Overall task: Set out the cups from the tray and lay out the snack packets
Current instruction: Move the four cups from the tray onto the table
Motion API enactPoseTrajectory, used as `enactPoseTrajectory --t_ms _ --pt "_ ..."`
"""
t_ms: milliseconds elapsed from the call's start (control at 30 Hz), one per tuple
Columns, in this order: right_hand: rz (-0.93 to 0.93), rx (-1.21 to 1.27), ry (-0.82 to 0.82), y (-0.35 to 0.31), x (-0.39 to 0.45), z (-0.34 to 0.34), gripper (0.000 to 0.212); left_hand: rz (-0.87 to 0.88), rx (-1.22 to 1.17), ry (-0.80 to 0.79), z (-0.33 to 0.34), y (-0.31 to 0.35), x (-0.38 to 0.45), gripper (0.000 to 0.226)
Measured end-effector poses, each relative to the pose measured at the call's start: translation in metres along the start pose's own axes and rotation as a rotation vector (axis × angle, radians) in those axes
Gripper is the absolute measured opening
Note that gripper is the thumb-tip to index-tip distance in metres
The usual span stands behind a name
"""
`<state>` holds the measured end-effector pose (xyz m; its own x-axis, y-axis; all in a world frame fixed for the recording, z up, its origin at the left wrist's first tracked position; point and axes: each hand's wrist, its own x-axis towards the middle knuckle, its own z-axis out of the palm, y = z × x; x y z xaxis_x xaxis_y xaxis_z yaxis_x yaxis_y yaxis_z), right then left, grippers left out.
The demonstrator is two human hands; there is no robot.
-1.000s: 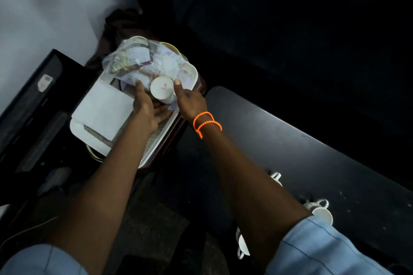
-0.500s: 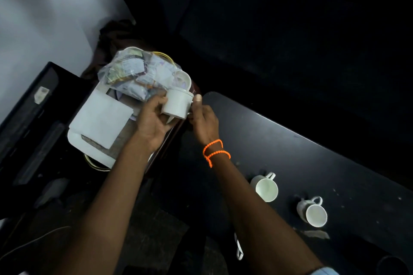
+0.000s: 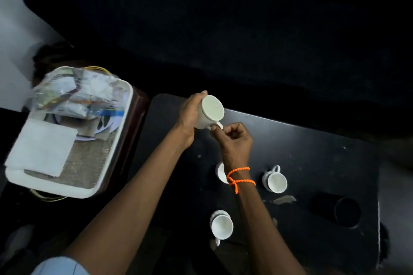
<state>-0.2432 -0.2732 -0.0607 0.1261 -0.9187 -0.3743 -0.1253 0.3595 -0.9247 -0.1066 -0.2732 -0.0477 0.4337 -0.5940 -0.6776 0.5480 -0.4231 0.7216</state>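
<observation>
**White cup held over the dark table**

At centre frame, the left hand [image 3: 190,116] wraps round the white cup [image 3: 210,112], tilted, while the right hand [image 3: 234,140] pinches its handle. Three cups [image 3: 274,181] stand on the table [image 3: 312,156] below. The tray [image 3: 67,187] with snack packets [image 3: 73,93] sits at left.

The one camera sits on my head, looking steeply down and forward over my forearms at the dark table [image 3: 312,151], close enough that the table fills the lower right.
</observation>
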Motion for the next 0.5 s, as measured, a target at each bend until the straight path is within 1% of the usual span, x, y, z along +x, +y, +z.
enactPoseTrajectory --t_ms 67,167,300,367,433,500 --pt "0.035 0.028 0.047 0.006 -0.008 -0.034 0.026 -0.002 0.124 -0.048 0.028 -0.014 -0.009 0.016" --pt "0.082 0.076 0.117 0.019 -0.028 -0.090 0.031 0.031 0.305 -0.187 0.070 -0.038 -0.033 0.016" --pt "0.089 0.027 0.244 0.041 -0.065 -0.160 0.017 0.028 0.476 -0.351 0.106 -0.086 -0.067 0.018" --pt "0.103 -0.015 0.305 0.054 -0.084 -0.187 0.018 0.003 0.556 -0.428 0.118 -0.112 -0.082 0.024" --pt "0.120 -0.061 0.324 0.072 -0.104 -0.209 0.017 0.012 0.674 -0.474 0.125 -0.135 -0.094 0.031" --pt "0.150 -0.115 0.340 0.091 -0.120 -0.227 0.018 0.068 0.811 -0.479 0.127 -0.159 -0.107 0.031"
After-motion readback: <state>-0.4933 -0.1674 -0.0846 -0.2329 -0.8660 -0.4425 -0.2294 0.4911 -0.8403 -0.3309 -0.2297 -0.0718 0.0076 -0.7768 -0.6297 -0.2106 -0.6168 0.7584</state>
